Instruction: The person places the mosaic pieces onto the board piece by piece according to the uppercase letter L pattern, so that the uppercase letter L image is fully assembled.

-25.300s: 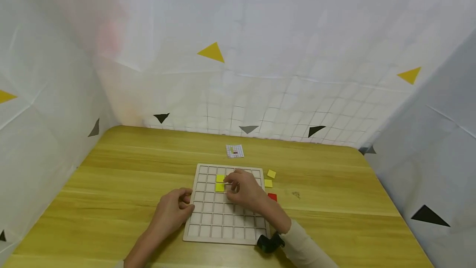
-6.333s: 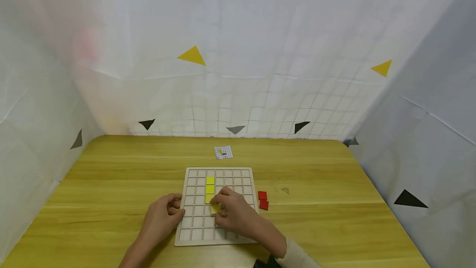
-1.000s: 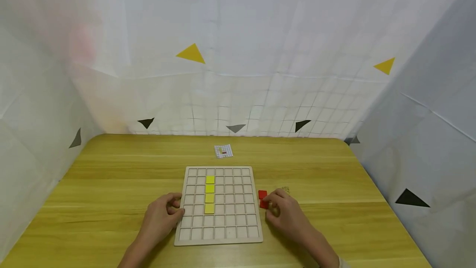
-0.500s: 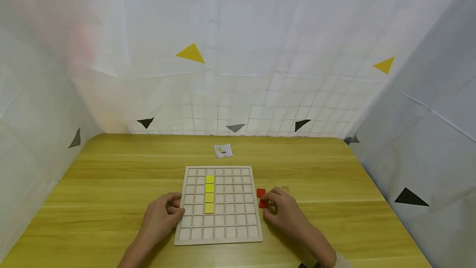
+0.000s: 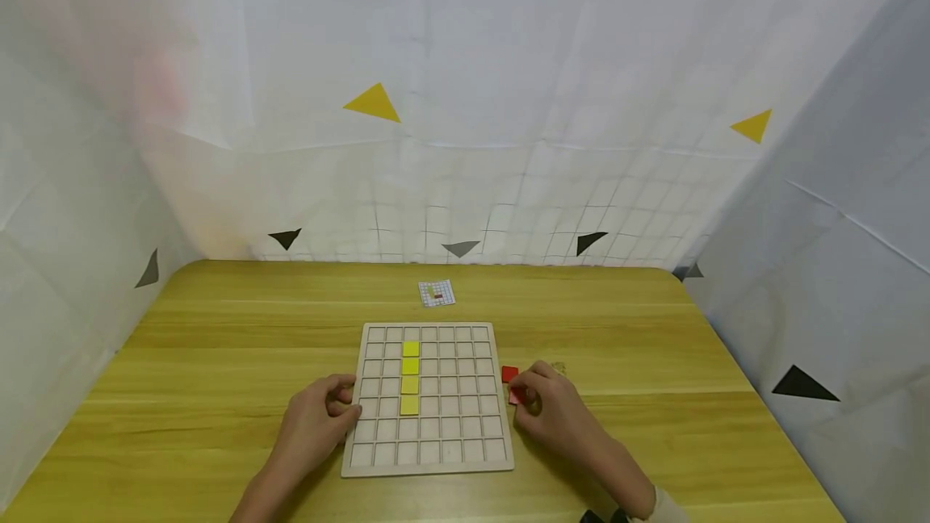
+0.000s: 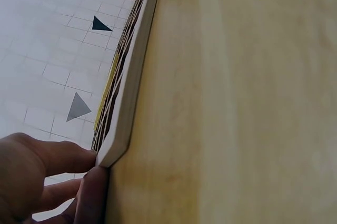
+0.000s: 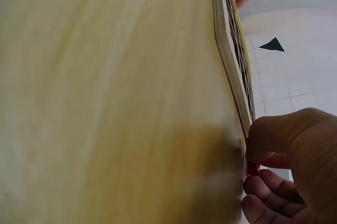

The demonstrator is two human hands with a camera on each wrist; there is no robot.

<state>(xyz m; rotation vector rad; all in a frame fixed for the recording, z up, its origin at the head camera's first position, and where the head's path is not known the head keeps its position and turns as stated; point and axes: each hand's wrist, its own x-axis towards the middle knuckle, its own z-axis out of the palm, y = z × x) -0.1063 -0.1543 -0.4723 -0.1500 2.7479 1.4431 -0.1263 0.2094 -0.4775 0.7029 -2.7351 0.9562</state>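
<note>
A pale wooden grid board (image 5: 450, 430) lies flat on the table. Several yellow square tiles (image 5: 410, 384) sit in one column of its cells. My left hand (image 5: 312, 418) grips the board's left edge; the left wrist view shows thumb and fingers (image 6: 68, 158) at its corner. Beyond the right edge, my right hand (image 5: 555, 410) pinches a red square tile (image 5: 517, 396), partly hidden by the fingers and tilted. In the right wrist view that red tile (image 7: 253, 168) shows between the thumb and fingertips. A second red tile (image 5: 510, 374) lies just behind it, beside the board.
Behind the board lies a small printed card (image 5: 437, 293) with a grid and yellow and red marks. White sheeting (image 5: 465, 184) with coloured triangles encloses the back and sides of the wooden table (image 5: 254, 329).
Half a minute back, fewer yellow tiles were on the board; the column has since grown. In the last second, the right fingers have tilted the nearer red tile. The left hand stays put.
</note>
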